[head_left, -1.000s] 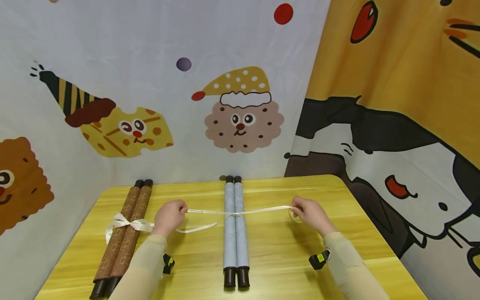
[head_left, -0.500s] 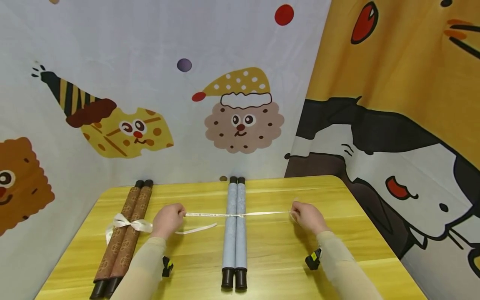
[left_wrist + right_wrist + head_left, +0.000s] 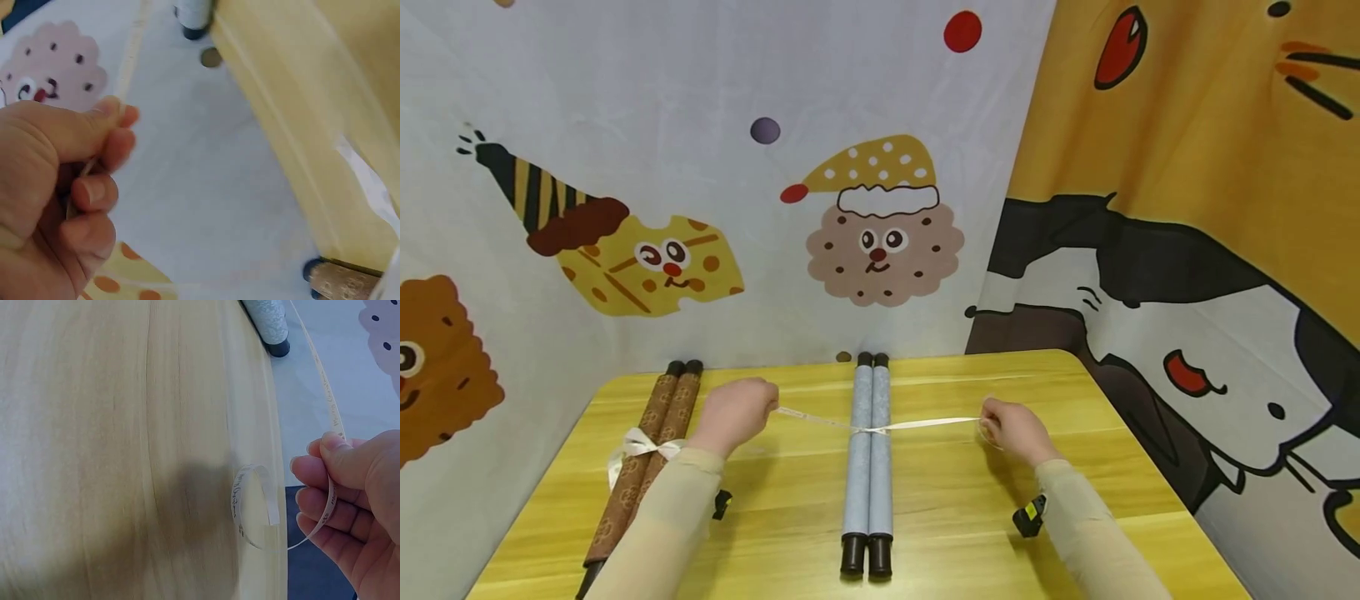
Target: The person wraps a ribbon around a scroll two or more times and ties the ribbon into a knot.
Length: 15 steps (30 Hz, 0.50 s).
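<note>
Two light-blue scrolls (image 3: 859, 483) with dark end knobs lie side by side on the table. A narrow white printed ribbon (image 3: 932, 422) runs around their middle, crossing on top, and is stretched out to both sides. My left hand (image 3: 737, 412) pinches one end, left of the scrolls and above the table. My right hand (image 3: 1015, 429) pinches the other end on the right, between thumb and fingers. In the right wrist view, the ribbon's free tail (image 3: 237, 500) curls below that hand. The left wrist view shows the ribbon (image 3: 130, 62) passing through the left fingers.
Two brown patterned scrolls (image 3: 617, 508), tied with a white bow (image 3: 643, 446), lie at the left, partly behind my left forearm. A printed cloth (image 3: 700, 100) hangs behind the yellow wooden table (image 3: 970, 517).
The blue scrolls have turned slightly. My left hand has risen, so its ribbon side now slopes down to the scrolls. The loose tail beside the left hand no longer shows in the head view.
</note>
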Tool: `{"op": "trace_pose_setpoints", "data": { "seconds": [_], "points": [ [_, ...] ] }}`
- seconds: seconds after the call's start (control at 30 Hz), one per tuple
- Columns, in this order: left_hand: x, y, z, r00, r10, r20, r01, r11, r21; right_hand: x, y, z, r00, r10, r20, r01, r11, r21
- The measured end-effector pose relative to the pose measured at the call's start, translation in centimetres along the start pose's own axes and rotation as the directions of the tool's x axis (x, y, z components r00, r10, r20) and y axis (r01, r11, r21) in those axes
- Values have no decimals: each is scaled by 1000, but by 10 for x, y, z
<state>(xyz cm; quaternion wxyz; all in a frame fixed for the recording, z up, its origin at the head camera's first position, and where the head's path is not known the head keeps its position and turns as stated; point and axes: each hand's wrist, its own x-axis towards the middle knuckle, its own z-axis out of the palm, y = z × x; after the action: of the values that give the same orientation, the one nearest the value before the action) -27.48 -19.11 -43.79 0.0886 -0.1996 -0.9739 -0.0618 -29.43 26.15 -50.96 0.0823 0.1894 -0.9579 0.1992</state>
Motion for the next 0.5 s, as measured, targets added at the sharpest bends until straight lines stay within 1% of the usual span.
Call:
{"op": "trace_pose_setpoints", "data": {
  "seconds": [0.07,0.17,0.27,0.37,0.5],
  "points": [
    [1,4,-1,999,-5,32,4,999,35,-1,1,0,1000,9,9,-9,1000,11],
    [-1,3,7,998,-16,60,14,999,39,-3,0,-2,1000,24,15,-25,999,20],
    [-7,-3,22,995,-48,86,47,999,11,-4,0,-4,999,26,18,-27,999,22],
    [-12,-9,36,992,-86,94,89,995,-33,-4,-1,-4,1000,18,19,-18,1000,20],
    [-17,-15,47,987,-128,94,136,987,-81,-6,-2,-2,999,1,37,-1,1000,-6]
  ]
}}
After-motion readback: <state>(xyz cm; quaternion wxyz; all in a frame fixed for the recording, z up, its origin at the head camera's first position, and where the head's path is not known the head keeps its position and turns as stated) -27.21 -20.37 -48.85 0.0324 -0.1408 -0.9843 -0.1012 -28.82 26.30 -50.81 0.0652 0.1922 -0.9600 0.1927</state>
